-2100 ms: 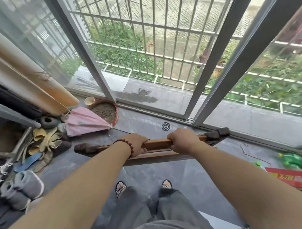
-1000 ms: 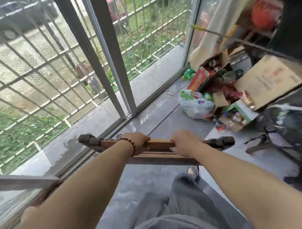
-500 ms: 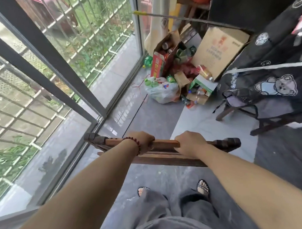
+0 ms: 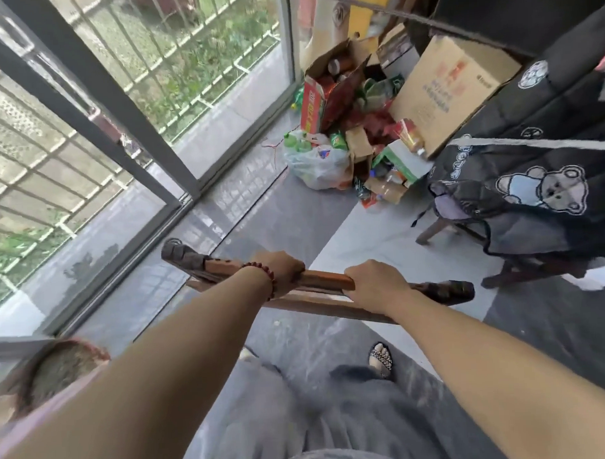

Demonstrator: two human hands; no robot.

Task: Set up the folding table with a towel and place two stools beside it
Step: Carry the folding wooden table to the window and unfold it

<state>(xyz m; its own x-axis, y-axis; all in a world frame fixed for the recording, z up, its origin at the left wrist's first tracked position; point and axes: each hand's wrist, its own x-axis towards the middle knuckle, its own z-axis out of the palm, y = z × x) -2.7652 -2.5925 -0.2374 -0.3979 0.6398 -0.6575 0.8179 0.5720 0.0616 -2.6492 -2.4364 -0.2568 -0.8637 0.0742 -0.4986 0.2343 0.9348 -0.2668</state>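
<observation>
I carry a folded wooden folding table (image 4: 325,280) edge-up in front of me, above the grey floor. My left hand (image 4: 278,271), with a bead bracelet on the wrist, grips its top wooden bar left of centre. My right hand (image 4: 375,281) grips the same bar just to the right. Dark rubber caps (image 4: 183,255) cover the bar's ends. Most of the table hangs hidden below my arms. A wooden stool (image 4: 441,229) stands at the right, partly under a black quilted jacket with bear prints (image 4: 532,173). No towel is visible.
A sliding glass door (image 4: 94,109) with metal bars behind it runs along the left. A pile of cardboard boxes (image 4: 450,83), bottles and a plastic bag (image 4: 317,167) fills the far corner. A round tray of soil (image 4: 59,368) lies at lower left. My feet (image 4: 381,358) stand on the floor.
I have turned to the right with the folded table, away from the window and shoe pile, toward the corner with boxes and the stool. Both hands keep the same grip.
</observation>
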